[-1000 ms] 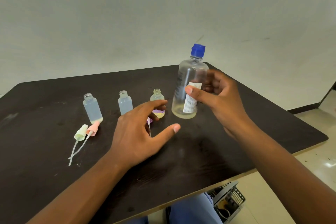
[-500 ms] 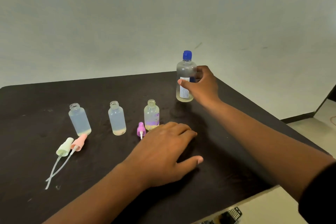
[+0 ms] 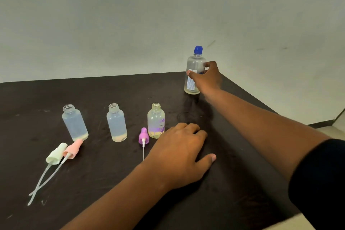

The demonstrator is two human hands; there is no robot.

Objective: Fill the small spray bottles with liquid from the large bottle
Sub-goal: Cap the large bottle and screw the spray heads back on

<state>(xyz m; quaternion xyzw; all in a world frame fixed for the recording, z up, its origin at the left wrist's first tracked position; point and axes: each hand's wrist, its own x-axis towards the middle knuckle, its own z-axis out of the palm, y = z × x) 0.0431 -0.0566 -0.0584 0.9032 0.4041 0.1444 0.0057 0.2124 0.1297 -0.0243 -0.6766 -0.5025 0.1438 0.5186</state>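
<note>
The right hand [image 3: 207, 77] grips the large clear plastic bottle with a blue cap [image 3: 194, 73], thumb across its white label and fingers curled round the far side; the bottle stands upright on the dark brown table [image 3: 233, 183] near the far edge, a shallow layer of yellowish liquid at its bottom. A second ago this bottle was close to the row of small bottles; it now stands well behind them, and the right arm reaches far out. The left hand [image 3: 179, 153], spread above the table then, now rests palm down with fingers loosely bent, holding nothing. Just left of it lies a purple spray pump with a white tube [image 3: 143, 137], beside the small clear bottle with a purple print [image 3: 155, 120]. Further left stand two small frosted bottles [image 3: 116, 122] [image 3: 75, 122], all three uncapped. A pink spray pump [image 3: 73, 149] and a pale green spray pump [image 3: 56, 154] lie before the leftmost, their tubes crossing.
</note>
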